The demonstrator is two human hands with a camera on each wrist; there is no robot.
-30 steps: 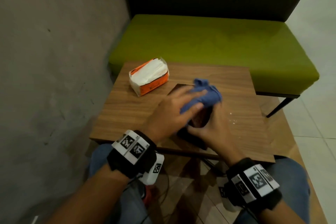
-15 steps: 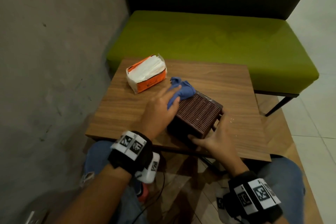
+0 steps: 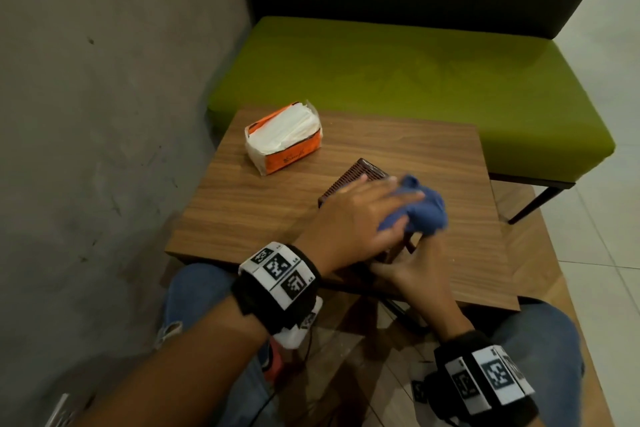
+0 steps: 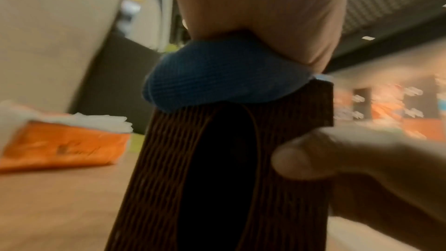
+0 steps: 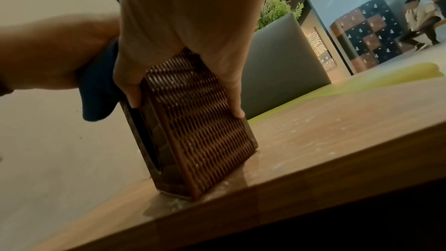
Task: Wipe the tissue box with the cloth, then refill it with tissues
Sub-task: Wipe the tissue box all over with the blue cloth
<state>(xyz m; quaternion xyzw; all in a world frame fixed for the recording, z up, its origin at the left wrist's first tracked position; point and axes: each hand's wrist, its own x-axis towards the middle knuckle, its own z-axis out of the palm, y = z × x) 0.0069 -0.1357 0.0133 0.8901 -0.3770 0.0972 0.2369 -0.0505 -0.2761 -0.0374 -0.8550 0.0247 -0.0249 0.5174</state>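
A brown woven tissue box [image 3: 356, 177] stands tipped up on edge on the wooden table [image 3: 263, 204]. Its dark oval opening [image 4: 217, 169] faces my left wrist. My left hand [image 3: 360, 218] holds a bunched blue cloth [image 3: 424, 213] between thumb and fingers and presses it on the box's upper right end. The cloth [image 4: 217, 81] caps the box [image 4: 289, 207] top. My right hand [image 3: 412, 274] grips the box's near end, its fingers [image 5: 231, 87] wrapped over the woven side [image 5: 200, 131]. An orange pack of white tissues [image 3: 284, 142] lies at the table's far left.
A green upholstered bench [image 3: 408, 80] with a dark backrest runs behind the table, and a grey concrete wall [image 3: 104, 114] stands on the left. White crumbs dot the tabletop [image 5: 313, 131] right of the box. My knees in jeans are under the near edge.
My left hand has swept the cloth from the box's far left end across to its right end. The right hand has stayed on the box's near end.
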